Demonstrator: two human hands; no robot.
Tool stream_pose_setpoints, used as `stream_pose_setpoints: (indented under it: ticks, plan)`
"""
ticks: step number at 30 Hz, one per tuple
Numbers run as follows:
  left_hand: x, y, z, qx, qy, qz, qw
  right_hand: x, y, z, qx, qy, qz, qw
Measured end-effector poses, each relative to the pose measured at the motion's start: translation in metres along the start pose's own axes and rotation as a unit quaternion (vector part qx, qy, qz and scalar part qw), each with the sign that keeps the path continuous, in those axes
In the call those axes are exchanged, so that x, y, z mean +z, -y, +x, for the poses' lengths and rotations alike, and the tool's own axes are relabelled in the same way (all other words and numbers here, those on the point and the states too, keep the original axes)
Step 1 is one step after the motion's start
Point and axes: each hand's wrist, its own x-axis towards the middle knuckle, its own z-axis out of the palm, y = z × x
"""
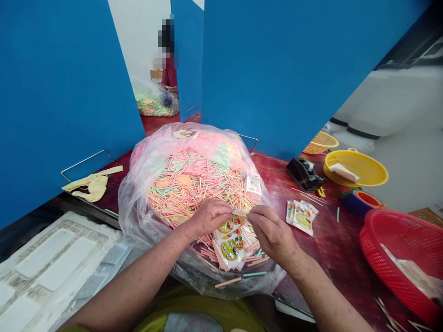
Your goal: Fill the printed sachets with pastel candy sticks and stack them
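Observation:
A large clear plastic bag (138, 184) full of thin coloured sticks (187, 180) sits in front of me on a dark red table (332, 244). My left hand (207, 216) and my right hand (272, 230) meet above the bag's near side, both with fingers pinched on the top of a small printed packet (231, 225). More of the same packets (230, 251) lie stacked on the sticks just below my hands. One packet (253, 184) lies further back on the sticks.
A small pile of packets (301, 216) lies right of the bag. Beyond it are a black tape dispenser (304, 174), yellow baskets (356, 167), tape rolls (362, 202) and a red basket (401, 258). Blue partitions (277, 74) stand behind. A white moulded tray (44, 267) lies at left. A person stands far back.

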Motion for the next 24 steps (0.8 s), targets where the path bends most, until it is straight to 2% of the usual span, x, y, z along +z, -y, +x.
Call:
stream_pose_setpoints:
  ticks: [3,5,7,10,12,15,18,19,21,22,24]
  plan:
    - [0.001,-0.006,-0.005,0.043,-0.051,-0.012,0.998,-0.003,0.005,0.006,-0.013,0.061,0.047,0.997]
    - [0.001,-0.01,-0.01,0.063,-0.09,-0.053,0.993,-0.014,0.009,0.01,-0.006,0.08,0.032,0.996]
    - [0.001,-0.012,-0.013,0.057,-0.133,-0.111,0.983,-0.03,0.015,0.011,0.002,0.052,-0.046,0.998]
    - [0.0,-0.021,-0.011,0.025,-0.181,-0.172,0.968,-0.048,0.028,0.009,0.05,-0.036,-0.156,0.986]
    - [0.002,-0.03,-0.004,0.02,-0.18,-0.181,0.967,-0.047,0.036,0.006,0.085,-0.046,-0.166,0.981]
    - [0.009,-0.042,0.007,0.032,-0.144,-0.182,0.972,-0.031,0.038,-0.001,0.118,-0.045,-0.154,0.98]
    - [0.007,-0.045,0.003,-0.011,-0.138,-0.144,0.98,-0.028,0.013,-0.019,0.248,-0.099,-0.172,0.948]
    - [0.003,-0.045,-0.003,-0.015,-0.106,-0.11,0.988,-0.033,-0.002,-0.028,0.305,-0.108,-0.183,0.928]
    - [-0.008,-0.046,-0.02,0.035,0.066,-0.039,0.996,-0.046,-0.032,-0.046,0.399,-0.073,-0.209,0.89]
    - [-0.012,-0.048,-0.029,0.06,0.144,0.0,0.988,-0.052,-0.045,-0.055,0.424,-0.04,-0.237,0.873]
    - [-0.014,-0.055,-0.045,0.083,0.226,0.094,0.966,-0.057,-0.059,-0.067,0.413,0.011,-0.302,0.859]
